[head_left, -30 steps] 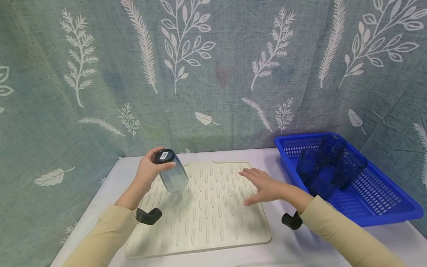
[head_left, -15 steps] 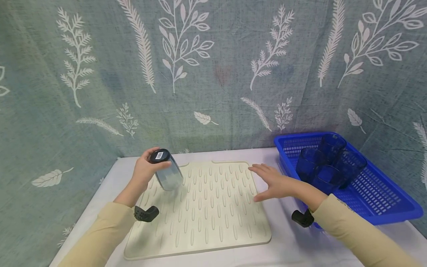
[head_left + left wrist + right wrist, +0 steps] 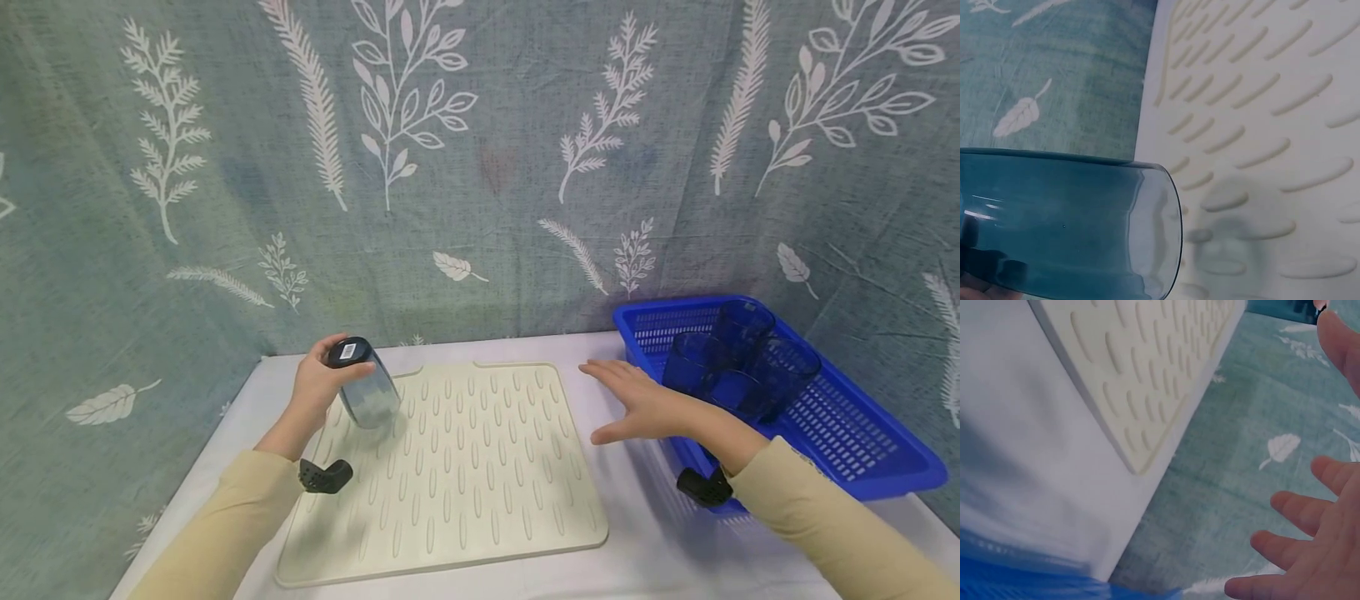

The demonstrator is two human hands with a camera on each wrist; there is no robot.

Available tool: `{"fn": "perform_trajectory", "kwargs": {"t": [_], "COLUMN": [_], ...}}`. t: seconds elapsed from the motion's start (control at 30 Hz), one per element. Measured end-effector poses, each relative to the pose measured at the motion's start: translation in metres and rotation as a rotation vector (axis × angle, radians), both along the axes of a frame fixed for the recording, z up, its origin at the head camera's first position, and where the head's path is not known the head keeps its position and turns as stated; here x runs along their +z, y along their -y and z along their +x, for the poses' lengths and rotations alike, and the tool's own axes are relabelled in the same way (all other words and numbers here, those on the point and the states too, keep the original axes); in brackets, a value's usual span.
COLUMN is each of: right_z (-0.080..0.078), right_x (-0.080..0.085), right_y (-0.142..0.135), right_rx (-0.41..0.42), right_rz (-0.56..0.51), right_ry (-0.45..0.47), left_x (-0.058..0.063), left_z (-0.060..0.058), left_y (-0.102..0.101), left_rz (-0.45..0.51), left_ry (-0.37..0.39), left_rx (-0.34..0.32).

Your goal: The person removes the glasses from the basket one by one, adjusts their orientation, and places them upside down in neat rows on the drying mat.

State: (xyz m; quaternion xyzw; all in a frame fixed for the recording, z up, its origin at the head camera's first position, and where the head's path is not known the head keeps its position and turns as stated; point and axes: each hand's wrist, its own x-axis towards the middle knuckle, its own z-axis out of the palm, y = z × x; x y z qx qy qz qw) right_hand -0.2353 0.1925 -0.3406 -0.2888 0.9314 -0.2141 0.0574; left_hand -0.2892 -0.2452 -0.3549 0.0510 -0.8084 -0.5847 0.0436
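Observation:
My left hand [image 3: 318, 377] grips a blue-tinted drinking glass [image 3: 371, 398] by its base, thumb and fingers on either side. The glass is tilted and upside down, its dark base with a barcode sticker facing up. Its mouth points down over the back left part of the cream drying mat [image 3: 457, 492]. In the left wrist view the glass [image 3: 1060, 219] lies across the lower left, its clear rim near the ridged mat. Over the gap between mat and basket, my right hand [image 3: 645, 404] is spread and holds nothing; its fingers show apart in the right wrist view.
A blue plastic basket [image 3: 892, 450] stands on the right, with several glasses [image 3: 783, 367] upright inside. White cloth [image 3: 592, 350] covers the table around the mat. A grey-green leaf-patterned curtain [image 3: 495, 208] hangs behind and at both sides.
My left hand has moved a little left with the glass. My spread right hand has shifted right, from over the mat's edge toward the basket.

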Motion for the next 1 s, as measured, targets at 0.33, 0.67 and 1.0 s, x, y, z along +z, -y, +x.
{"fn": "perform_trajectory", "kwargs": {"t": [0.33, 0.67, 1.0], "right_z": [0.006, 0.008, 0.013], "right_x": [0.008, 0.017, 0.020], "right_y": [-0.018, -0.039, -0.059], "right_rx": [-0.027, -0.062, -0.100], "right_rz": [-0.010, -0.021, 0.004], "right_ry": [-0.025, -0.013, -0.016], "left_x": [-0.002, -0.007, -0.012], "left_z": [-0.002, -0.003, -0.008], "left_y": [0.002, 0.005, 0.006], "left_rz": [0.002, -0.021, -0.028], "left_ry": [0.009, 0.008, 0.014], "left_rx": [0.011, 0.021, 0.035]}}
